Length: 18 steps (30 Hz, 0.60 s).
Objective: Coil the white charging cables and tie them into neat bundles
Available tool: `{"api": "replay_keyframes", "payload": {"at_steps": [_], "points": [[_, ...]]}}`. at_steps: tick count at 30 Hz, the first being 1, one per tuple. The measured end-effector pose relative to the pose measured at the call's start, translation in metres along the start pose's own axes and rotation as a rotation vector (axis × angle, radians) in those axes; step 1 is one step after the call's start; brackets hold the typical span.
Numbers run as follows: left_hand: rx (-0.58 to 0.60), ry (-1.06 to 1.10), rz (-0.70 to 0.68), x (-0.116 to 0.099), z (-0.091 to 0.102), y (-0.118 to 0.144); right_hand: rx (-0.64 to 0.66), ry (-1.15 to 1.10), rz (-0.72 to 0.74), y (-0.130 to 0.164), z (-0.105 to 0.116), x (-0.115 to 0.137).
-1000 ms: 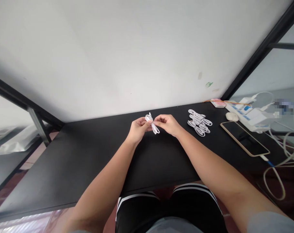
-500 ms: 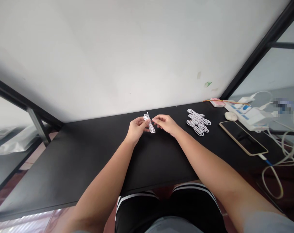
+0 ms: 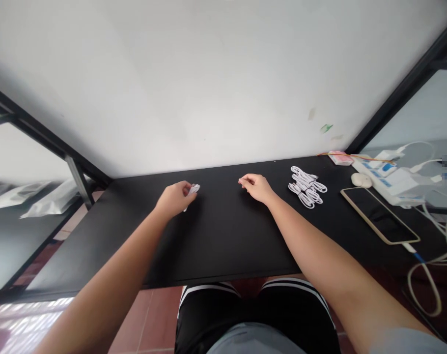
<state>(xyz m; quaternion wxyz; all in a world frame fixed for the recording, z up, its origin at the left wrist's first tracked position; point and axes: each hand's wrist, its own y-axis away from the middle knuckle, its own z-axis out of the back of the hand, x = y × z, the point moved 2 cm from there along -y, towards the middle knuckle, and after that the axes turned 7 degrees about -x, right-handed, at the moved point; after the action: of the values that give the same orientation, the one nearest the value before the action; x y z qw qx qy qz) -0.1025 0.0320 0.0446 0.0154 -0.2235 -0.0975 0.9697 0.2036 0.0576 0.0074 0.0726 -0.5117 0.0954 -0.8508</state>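
Note:
A coiled white cable (image 3: pixel 194 188) is pinched between the thumb and fingers of my left hand (image 3: pixel 176 197), above the left-centre of the black table (image 3: pixel 209 236); my fingers cover much of the coil. My right hand (image 3: pixel 256 187) is apart from it, over the middle of the table, with thumb and fingertips pressed together. Whether something small sits in that pinch I cannot make out. To the right of my right hand lies a pile of several bundled white cables (image 3: pixel 307 188).
Right of the pile lie a phone (image 3: pixel 380 215) on a charging cable, a white rounded case (image 3: pixel 361 180), a pink-and-white box (image 3: pixel 340 158) and a power strip (image 3: pixel 391 184) with plugs and loose cords. A white wall (image 3: pixel 209 98) borders the table's back; black metal frames stand at both sides.
My left hand has carried the coiled cable left, away from my right hand. My right hand stays near its place, still pinched. The view has shifted slightly.

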Motion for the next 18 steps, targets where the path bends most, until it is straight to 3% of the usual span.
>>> {"api": "replay_keyframes", "payload": {"at_steps": [5,9,13,16,18], "points": [[-0.013,-0.178,0.180,0.071,0.035,0.032,-0.026,0.031,0.013,0.000,-0.002,0.000],[-0.038,-0.189,0.286,0.097,0.040,0.048,-0.039,0.058,0.028,0.001,-0.003,0.001],[-0.132,-0.266,0.153,0.089,0.036,0.049,-0.025,0.058,0.029,0.001,-0.005,0.000],[-0.289,-0.334,-0.012,0.059,0.030,0.046,-0.017,0.066,0.045,0.002,-0.006,-0.002],[-0.302,-0.264,-0.083,0.032,0.022,0.040,-0.026,0.096,0.084,0.002,-0.006,-0.002]]}}
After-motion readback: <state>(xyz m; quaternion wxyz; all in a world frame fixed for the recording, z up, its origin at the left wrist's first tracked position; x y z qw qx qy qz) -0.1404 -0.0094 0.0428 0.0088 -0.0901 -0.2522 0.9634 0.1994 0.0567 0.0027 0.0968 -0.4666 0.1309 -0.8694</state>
